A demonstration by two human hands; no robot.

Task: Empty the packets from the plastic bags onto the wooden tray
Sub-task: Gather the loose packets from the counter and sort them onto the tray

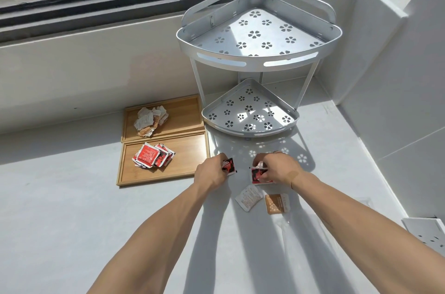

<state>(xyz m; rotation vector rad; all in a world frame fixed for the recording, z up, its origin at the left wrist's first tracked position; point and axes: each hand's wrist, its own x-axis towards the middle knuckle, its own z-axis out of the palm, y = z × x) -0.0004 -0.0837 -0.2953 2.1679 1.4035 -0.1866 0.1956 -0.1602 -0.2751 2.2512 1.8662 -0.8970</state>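
Two wooden trays lie side by side at the left. The near tray [187, 168] holds a pile of red packets [153, 156]. The far tray [185, 113] holds white and tan packets [150, 120]. My left hand [212, 172] is shut on a red and black packet [228, 165] just right of the near tray. My right hand [277, 169] grips more red packets [258, 176] on the counter. A white packet [248, 198] and a tan packet [277, 203] lie loose in front of my right hand. No plastic bag is clearly visible.
A two-tier silver corner rack [258, 57] stands behind my hands, its lower shelf [250, 110] close to the trays. A window ledge runs along the back and a white wall rises at the right. A white socket plate [426, 233] sits at the right edge.
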